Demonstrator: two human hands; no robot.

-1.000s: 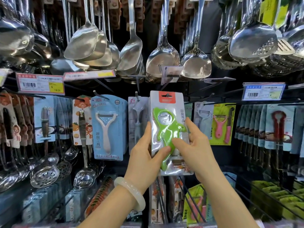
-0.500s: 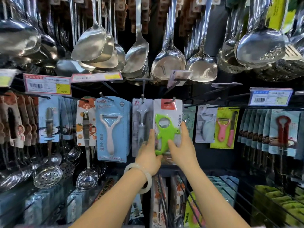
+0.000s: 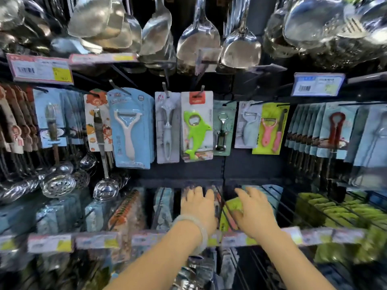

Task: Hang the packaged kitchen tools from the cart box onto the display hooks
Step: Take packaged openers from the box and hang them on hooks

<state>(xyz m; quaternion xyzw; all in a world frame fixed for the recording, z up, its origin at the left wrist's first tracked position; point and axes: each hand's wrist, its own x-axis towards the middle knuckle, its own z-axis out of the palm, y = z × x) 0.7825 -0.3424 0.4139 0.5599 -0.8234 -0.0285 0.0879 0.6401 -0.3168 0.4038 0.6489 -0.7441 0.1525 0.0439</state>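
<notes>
A packaged green shark-shaped bottle opener [image 3: 196, 130] hangs by its red header on a display hook [image 3: 200, 91] in the middle row, with no hand on it. My left hand [image 3: 199, 204], a pale bangle on its wrist, is well below it with the fingers spread and holding nothing. My right hand [image 3: 254, 208] is beside it at the same height, fingers relaxed and empty, in front of a lower row of packages. The cart box is out of view.
Steel ladles and spatulas [image 3: 199, 40] hang above. Packaged peelers [image 3: 130, 128] and openers flank the green one on neighbouring hooks. Long wire hooks [image 3: 278, 204] jut out towards me in the lower row. A price-tag rail [image 3: 146, 240] crosses in front of my wrists.
Both hands pushed the green opener's package onto the hook, then let go and dropped down to the lower row. The package now hangs free. The view has tilted downward.
</notes>
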